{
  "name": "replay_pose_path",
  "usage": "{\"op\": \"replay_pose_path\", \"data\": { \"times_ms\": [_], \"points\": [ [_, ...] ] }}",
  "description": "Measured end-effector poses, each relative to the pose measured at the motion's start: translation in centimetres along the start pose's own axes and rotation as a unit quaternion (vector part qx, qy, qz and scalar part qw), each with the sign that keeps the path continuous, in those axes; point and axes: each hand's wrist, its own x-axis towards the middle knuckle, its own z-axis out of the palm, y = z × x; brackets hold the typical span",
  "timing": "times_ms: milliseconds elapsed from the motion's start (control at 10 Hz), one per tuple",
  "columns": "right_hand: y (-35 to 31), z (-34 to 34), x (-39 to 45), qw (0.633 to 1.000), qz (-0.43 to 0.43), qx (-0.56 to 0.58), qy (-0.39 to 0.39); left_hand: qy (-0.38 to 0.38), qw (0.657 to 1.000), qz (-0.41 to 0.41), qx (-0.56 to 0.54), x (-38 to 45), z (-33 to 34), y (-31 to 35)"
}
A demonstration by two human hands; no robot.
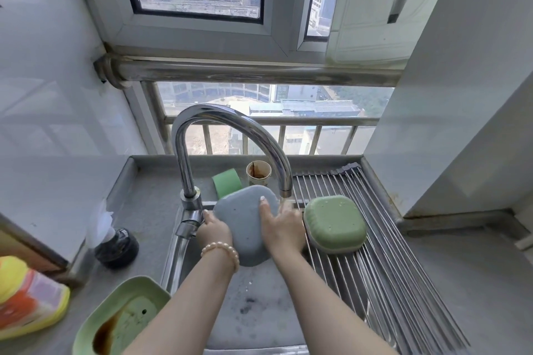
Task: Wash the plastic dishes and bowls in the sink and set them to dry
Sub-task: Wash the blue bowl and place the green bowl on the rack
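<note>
Grey steel surface ran beneath a high window, its sink (259,314) under a curved tap (230,121). Over the sink, a blue-grey dish (245,222) stood tilted by the running water. The left grip (215,229) clasped its left rim; the right grip (281,228) pressed straight fingers against its underside. A green dish (334,223) lay upturned on the drying rack (398,268).

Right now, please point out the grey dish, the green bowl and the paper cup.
grey dish (243,215), head view: bare back
green bowl (334,220), head view: upturned base
paper cup (258,181), head view: front wall
</note>
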Motion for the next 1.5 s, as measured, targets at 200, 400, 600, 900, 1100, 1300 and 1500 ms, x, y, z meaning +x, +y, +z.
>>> {"op": "replay_pose_path", "data": {
  "times_ms": [200,400,600,900,1100,1300,1500],
  "points": [
    [0.3,-1.5,3.4,0.961,0.081,0.2,-0.172,-0.061,0.998,-0.02,0.027,3.0,-0.1,-0.8],
    [0.7,-1.8,3.3,0.847,0.199,0.426,-0.249,-0.112,0.991,-0.025,0.072,2.7,-0.8,-0.2],
    [1.8,-1.4,1.9,0.804,0.206,0.53,-0.172,-0.064,0.978,0.129,0.152,0.8,0.7,-0.8],
    [2.4,-2.6,1.6,0.81,0.198,0.546,-0.082,-0.137,0.86,0.288,0.399,-4.4,2.3,-2.6],
    [3.2,-3.1,0.7,0.783,0.195,0.59,-0.038,-0.177,0.922,0.156,0.306,-2.3,3.1,-0.7],
    [4.3,-3.0,0.8,0.758,0.233,0.607,-0.055,-0.156,0.968,0.091,0.172,-1.5,2.9,0.8],
    [3.8,-3.3,1.4,0.759,0.247,0.6,-0.049,-0.12,0.954,0.202,0.184,-2.8,2.5,-2.0]
  ]
}}
